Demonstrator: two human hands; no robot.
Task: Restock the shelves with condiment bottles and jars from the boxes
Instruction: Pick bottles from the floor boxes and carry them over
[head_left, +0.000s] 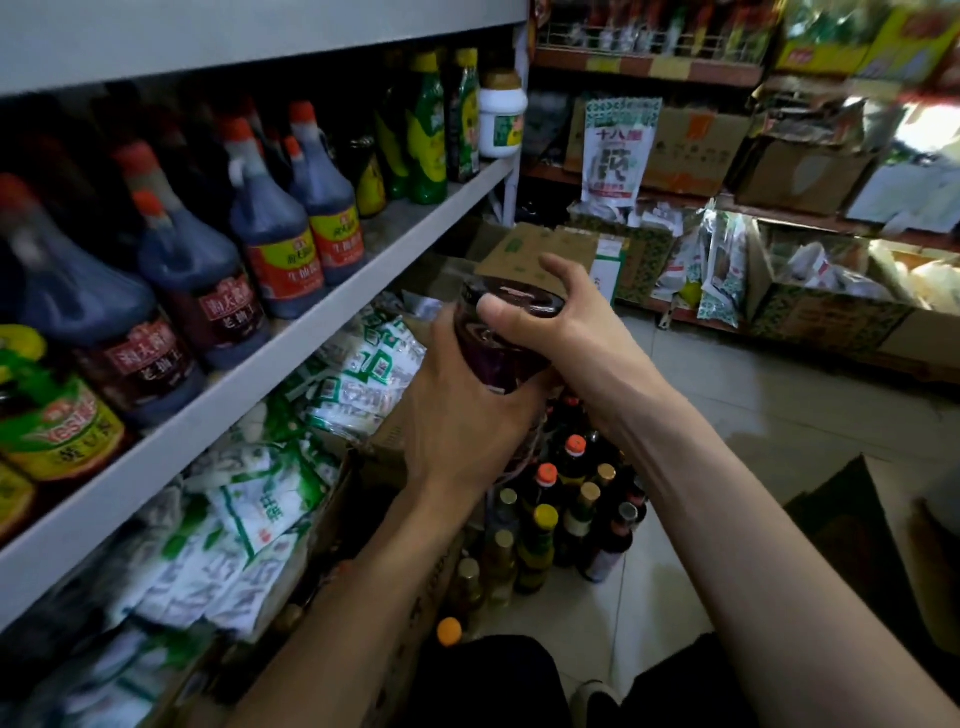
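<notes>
Holding a dark jar (498, 358) between both hands, the person has it out on the aisle side of the shelf (322, 332), clear of its front edge and not touching it. The left hand (462, 415) wraps the jar's body from the shelf side, fingers curled round the glass. The right hand (571, 322) grips the round dark top from the side away from the shelf, thumb on the rim and fingers hooked over the far edge.

The jar's long axis stands close to upright, with the top tipped slightly away from the shelf. Its lower end is hidden behind the left hand.

The left hand is therefore the nearer one to the shelf, and it would likely lead the jar sideways and over the edge. Soy bottles (280, 234) crowd the near stretch of the shelf. A strip of bare board shows along the front edge further down, which looks like the likelier spot.

Loose bottles (561, 509) stand on the floor (727, 415) out from the shelf, below the jar.
</notes>
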